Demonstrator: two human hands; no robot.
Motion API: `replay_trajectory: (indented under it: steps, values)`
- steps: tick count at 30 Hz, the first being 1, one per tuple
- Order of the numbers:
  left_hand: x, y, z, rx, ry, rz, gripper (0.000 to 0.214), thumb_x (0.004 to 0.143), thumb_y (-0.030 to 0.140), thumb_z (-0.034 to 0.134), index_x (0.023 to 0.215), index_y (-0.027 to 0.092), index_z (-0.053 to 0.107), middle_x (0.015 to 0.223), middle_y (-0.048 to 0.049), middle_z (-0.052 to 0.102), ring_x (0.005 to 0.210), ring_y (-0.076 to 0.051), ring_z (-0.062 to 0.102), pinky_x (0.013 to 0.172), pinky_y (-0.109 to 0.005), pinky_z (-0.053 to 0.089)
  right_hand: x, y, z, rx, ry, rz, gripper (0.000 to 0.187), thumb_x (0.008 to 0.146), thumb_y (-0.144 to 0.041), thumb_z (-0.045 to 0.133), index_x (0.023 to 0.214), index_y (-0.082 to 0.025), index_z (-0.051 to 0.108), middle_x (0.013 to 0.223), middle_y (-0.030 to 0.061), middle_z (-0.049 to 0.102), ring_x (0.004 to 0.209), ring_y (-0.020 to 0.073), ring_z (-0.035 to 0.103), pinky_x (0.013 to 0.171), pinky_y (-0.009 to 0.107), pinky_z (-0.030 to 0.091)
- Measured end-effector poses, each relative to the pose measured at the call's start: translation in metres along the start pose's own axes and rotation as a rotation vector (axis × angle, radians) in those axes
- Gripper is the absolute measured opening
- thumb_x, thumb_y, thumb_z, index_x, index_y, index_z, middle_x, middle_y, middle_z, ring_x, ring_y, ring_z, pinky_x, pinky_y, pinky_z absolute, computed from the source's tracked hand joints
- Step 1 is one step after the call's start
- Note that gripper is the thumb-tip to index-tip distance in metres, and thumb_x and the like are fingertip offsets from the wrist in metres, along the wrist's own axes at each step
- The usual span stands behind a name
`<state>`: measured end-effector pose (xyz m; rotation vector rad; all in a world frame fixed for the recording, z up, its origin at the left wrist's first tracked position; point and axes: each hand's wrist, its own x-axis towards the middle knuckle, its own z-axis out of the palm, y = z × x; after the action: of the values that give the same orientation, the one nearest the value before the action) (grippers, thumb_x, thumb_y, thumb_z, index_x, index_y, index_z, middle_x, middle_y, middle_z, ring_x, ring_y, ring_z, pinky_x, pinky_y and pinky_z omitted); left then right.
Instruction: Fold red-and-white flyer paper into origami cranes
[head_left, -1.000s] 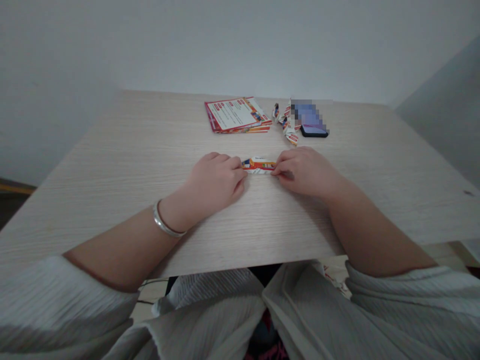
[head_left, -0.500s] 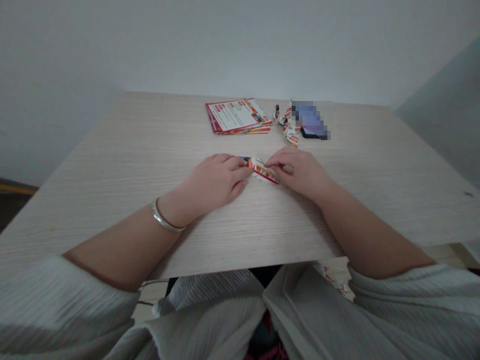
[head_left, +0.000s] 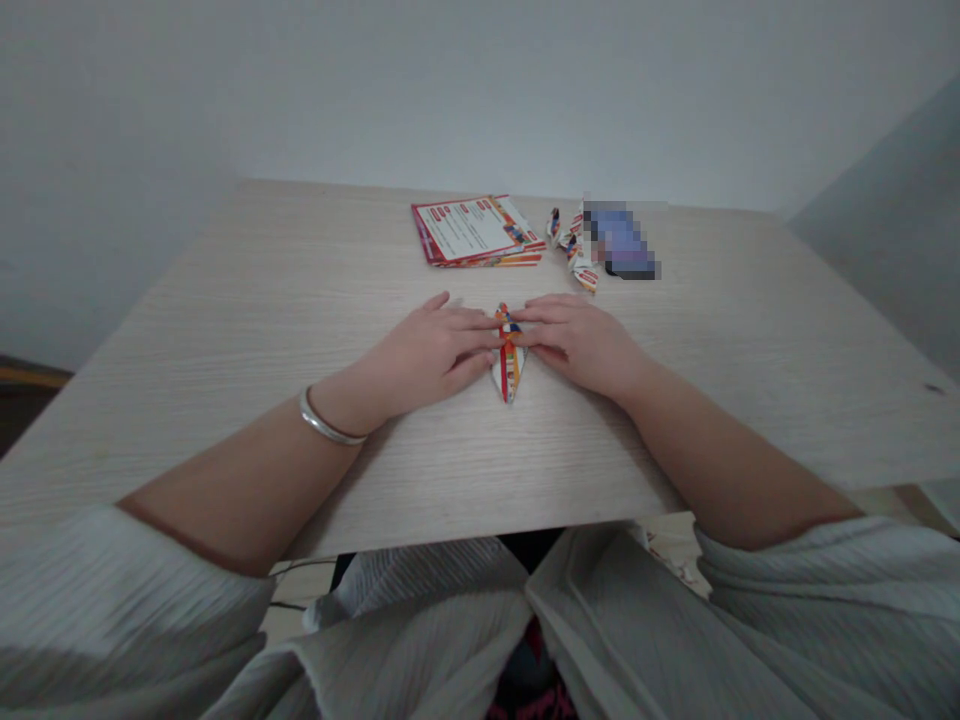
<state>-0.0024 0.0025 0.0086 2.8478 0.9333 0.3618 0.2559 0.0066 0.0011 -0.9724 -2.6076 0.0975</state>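
Observation:
A small folded piece of printed paper [head_left: 509, 368], red, orange and white, lies on the wooden table [head_left: 300, 300] with its point toward me. My left hand [head_left: 439, 350] lies flat on the table at its left side, fingers stretched out, fingertips touching its upper part. From the other side my right hand [head_left: 577, 335] meets it, fingers extended and pressing on the same upper part. A silver bangle [head_left: 322, 425] sits on my left wrist.
At the far middle of the table lies a stack of printed leaflets [head_left: 472, 230]. To its right are several small folded paper pieces [head_left: 574, 250] and a phone [head_left: 619, 245]. A pale wall stands behind the table.
The folded paper has turned from lying crosswise to pointing toward me. Both hands went from pinching its ends to lying with fingers stretched out on its top.

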Motion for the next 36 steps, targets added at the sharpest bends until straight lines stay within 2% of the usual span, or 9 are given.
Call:
replay_trajectory:
  steps: [4, 8, 12, 15, 18, 21, 27, 31, 36]
  values:
    - [0.002, 0.008, -0.004, 0.061, 0.011, -0.019, 0.044, 0.108, 0.036, 0.041, 0.127, 0.016, 0.076, 0.138, -0.0154, 0.073, 0.123, -0.029, 0.069, 0.116, -0.057, 0.042, 0.004, -0.002, -0.003, -0.015, -0.054, 0.018, 0.032, 0.099, -0.013, 0.058, 0.116, -0.025, 0.083, 0.125, 0.0067, 0.081, 0.13, 0.0268, 0.065, 0.115, 0.049, 0.049]
    - [0.003, 0.016, -0.006, 0.102, 0.025, -0.028, 0.041, 0.106, 0.036, 0.046, 0.117, 0.015, 0.08, 0.121, -0.0135, 0.08, 0.109, -0.029, 0.073, 0.111, -0.054, 0.047, 0.007, -0.008, -0.007, -0.03, -0.075, 0.027, 0.03, 0.098, -0.013, 0.057, 0.114, -0.018, 0.082, 0.119, 0.0124, 0.081, 0.118, 0.0271, 0.069, 0.107, 0.044, 0.052]
    - [0.002, 0.019, -0.007, 0.134, 0.01, -0.046, 0.039, 0.106, 0.04, 0.049, 0.115, 0.017, 0.08, 0.125, -0.0115, 0.079, 0.115, -0.031, 0.073, 0.117, -0.058, 0.042, 0.005, -0.01, -0.009, -0.038, -0.073, -0.004, 0.026, 0.094, -0.015, 0.061, 0.11, -0.017, 0.082, 0.11, 0.0123, 0.08, 0.107, 0.0265, 0.068, 0.1, 0.042, 0.051]
    - [0.001, 0.015, -0.005, 0.198, 0.032, -0.039, 0.035, 0.105, 0.036, 0.053, 0.119, 0.019, 0.079, 0.126, -0.0114, 0.079, 0.12, -0.032, 0.07, 0.117, -0.06, 0.041, 0.002, -0.009, -0.008, -0.052, -0.07, -0.023, 0.022, 0.092, -0.017, 0.064, 0.105, -0.017, 0.082, 0.105, 0.0128, 0.078, 0.102, 0.0268, 0.067, 0.094, 0.041, 0.051]
    - [0.001, 0.011, -0.002, 0.217, 0.05, 0.005, 0.033, 0.104, 0.033, 0.054, 0.122, 0.018, 0.078, 0.125, -0.0121, 0.078, 0.117, -0.03, 0.07, 0.109, -0.053, 0.048, 0.001, -0.008, -0.006, -0.049, -0.045, -0.049, 0.02, 0.096, -0.019, 0.063, 0.104, -0.017, 0.082, 0.108, 0.0129, 0.078, 0.104, 0.0262, 0.066, 0.094, 0.04, 0.05]
    - [0.002, 0.009, 0.0, 0.234, 0.065, 0.016, 0.033, 0.105, 0.033, 0.054, 0.118, 0.018, 0.08, 0.116, -0.012, 0.078, 0.107, -0.028, 0.069, 0.097, -0.044, 0.052, 0.002, -0.011, -0.006, -0.087, -0.066, -0.056, 0.021, 0.1, -0.021, 0.062, 0.104, -0.017, 0.082, 0.107, 0.0127, 0.079, 0.102, 0.0257, 0.066, 0.094, 0.04, 0.05]
    - [0.002, 0.008, 0.001, 0.263, 0.066, 0.021, 0.032, 0.105, 0.031, 0.052, 0.115, 0.018, 0.079, 0.109, -0.0114, 0.08, 0.098, -0.027, 0.069, 0.086, -0.043, 0.052, 0.007, -0.026, -0.009, -0.264, -0.161, -0.04, 0.026, 0.104, -0.024, 0.058, 0.102, -0.015, 0.082, 0.1, 0.0131, 0.079, 0.096, 0.0249, 0.066, 0.084, 0.038, 0.047]
    - [0.003, 0.006, -0.002, 0.246, 0.053, 0.002, 0.031, 0.104, 0.027, 0.05, 0.105, 0.017, 0.08, 0.105, -0.01, 0.081, 0.097, -0.028, 0.072, 0.086, -0.045, 0.052, 0.007, -0.032, -0.007, -0.268, -0.153, 0.008, 0.027, 0.104, -0.025, 0.057, 0.104, -0.016, 0.082, 0.102, 0.0123, 0.079, 0.097, 0.0249, 0.067, 0.081, 0.036, 0.046]
    - [0.003, 0.007, 0.0, 0.212, 0.078, 0.01, 0.031, 0.104, 0.026, 0.05, 0.101, 0.015, 0.079, 0.104, -0.0109, 0.08, 0.095, -0.026, 0.073, 0.087, -0.042, 0.054, 0.006, -0.032, 0.0, -0.133, -0.042, 0.148, 0.025, 0.101, -0.025, 0.059, 0.1, -0.021, 0.083, 0.102, 0.009, 0.079, 0.098, 0.0234, 0.068, 0.081, 0.033, 0.047]
